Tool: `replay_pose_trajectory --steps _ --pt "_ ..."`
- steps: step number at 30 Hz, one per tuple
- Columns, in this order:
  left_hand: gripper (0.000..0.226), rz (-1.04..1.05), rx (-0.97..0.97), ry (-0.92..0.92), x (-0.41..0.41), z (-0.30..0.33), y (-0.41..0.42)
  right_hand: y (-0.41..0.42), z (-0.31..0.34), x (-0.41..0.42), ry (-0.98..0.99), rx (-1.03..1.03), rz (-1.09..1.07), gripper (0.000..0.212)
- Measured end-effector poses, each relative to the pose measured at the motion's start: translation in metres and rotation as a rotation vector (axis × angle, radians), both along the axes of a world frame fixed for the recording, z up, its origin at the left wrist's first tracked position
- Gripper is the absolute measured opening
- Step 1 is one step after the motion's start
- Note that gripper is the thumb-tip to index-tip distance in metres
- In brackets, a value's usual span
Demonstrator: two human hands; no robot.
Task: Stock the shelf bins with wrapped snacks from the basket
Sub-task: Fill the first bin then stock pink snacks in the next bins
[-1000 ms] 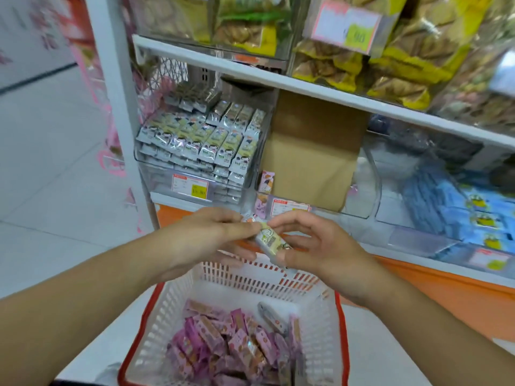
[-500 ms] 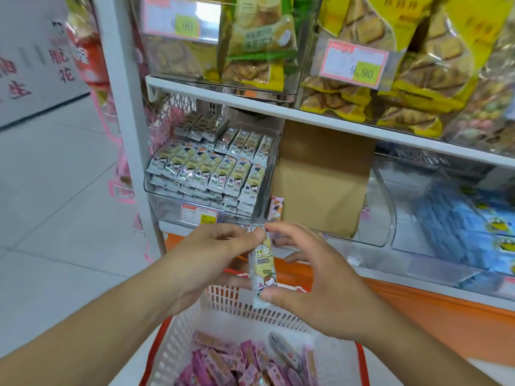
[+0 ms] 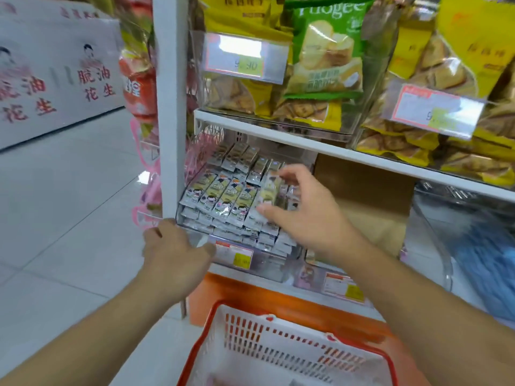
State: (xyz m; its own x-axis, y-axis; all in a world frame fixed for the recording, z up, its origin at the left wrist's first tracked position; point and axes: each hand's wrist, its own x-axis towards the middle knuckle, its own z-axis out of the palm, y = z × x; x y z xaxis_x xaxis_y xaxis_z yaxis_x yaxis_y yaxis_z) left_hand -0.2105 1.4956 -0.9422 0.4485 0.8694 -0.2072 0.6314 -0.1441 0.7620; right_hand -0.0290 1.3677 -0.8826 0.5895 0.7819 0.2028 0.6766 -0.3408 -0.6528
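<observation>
A clear shelf bin point(image 3: 262, 263) holds tidy rows of silver-and-yellow wrapped snacks point(image 3: 223, 196). My right hand point(image 3: 309, 218) reaches into the bin from the right and pinches one wrapped snack point(image 3: 271, 188) between thumb and fingers, low over the right end of the rows. My left hand point(image 3: 175, 249) is at the bin's front left corner with its back to the camera, holding nothing that I can see. Below my arms stands the white basket point(image 3: 278, 344) with a red rim; its contents are mostly out of view.
A brown cardboard box point(image 3: 370, 201) stands right of the bin, with blue packets point(image 3: 479, 263) in a clear bin further right. The shelf above point(image 3: 306, 143) carries yellow and green snack bags point(image 3: 323, 65). A white upright post point(image 3: 170, 107) borders the bin's left. Tiled floor lies left.
Both hands held the snack over the basket before. My right hand has carried it up into the bin, and my left hand has let go and moved to the bin's front corner.
</observation>
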Motion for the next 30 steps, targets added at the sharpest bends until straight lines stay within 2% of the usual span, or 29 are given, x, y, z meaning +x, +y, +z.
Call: replay_pose_trajectory --steps 3,7,12,14,17,21,23,27,28,30 --pt "0.097 -0.029 0.015 0.065 0.0 -0.013 0.017 0.046 0.01 0.03 -0.02 -0.086 -0.067 0.061" --pt "0.087 -0.059 -0.04 0.051 0.002 -0.032 0.032 0.087 0.01 0.059 -0.026 -0.206 -0.121 0.068" --pt "0.103 -0.066 -0.057 -0.004 0.002 -0.042 0.034 0.108 0.006 0.072 -0.015 -0.246 -0.147 0.037" --pt "0.108 -0.064 -0.066 -0.026 0.004 -0.043 0.032 0.111 0.005 0.074 -0.012 -0.252 -0.138 0.035" --pt "0.11 -0.066 -0.068 -0.024 0.004 -0.042 0.031 0.112 0.005 0.073 -0.001 -0.285 -0.131 0.043" --pt "0.109 -0.072 -0.091 0.026 0.004 -0.039 0.03 0.098 0.008 0.067 -0.058 -0.269 -0.131 0.067" --pt "0.104 -0.032 -0.142 0.056 0.003 -0.037 0.027 0.079 0.012 0.06 -0.053 -0.263 -0.113 0.073" --pt "0.088 -0.023 -0.216 0.211 -0.005 -0.03 0.017 0.018 0.016 0.044 -0.098 -0.212 -0.044 0.061" --pt "0.081 -0.074 -0.213 0.249 -0.008 -0.027 0.01 -0.002 0.015 0.038 -0.133 -0.177 -0.018 0.058" --pt "0.05 -0.206 -0.193 0.31 -0.013 -0.016 -0.007 -0.044 0.011 0.024 -0.179 -0.088 0.027 0.039"
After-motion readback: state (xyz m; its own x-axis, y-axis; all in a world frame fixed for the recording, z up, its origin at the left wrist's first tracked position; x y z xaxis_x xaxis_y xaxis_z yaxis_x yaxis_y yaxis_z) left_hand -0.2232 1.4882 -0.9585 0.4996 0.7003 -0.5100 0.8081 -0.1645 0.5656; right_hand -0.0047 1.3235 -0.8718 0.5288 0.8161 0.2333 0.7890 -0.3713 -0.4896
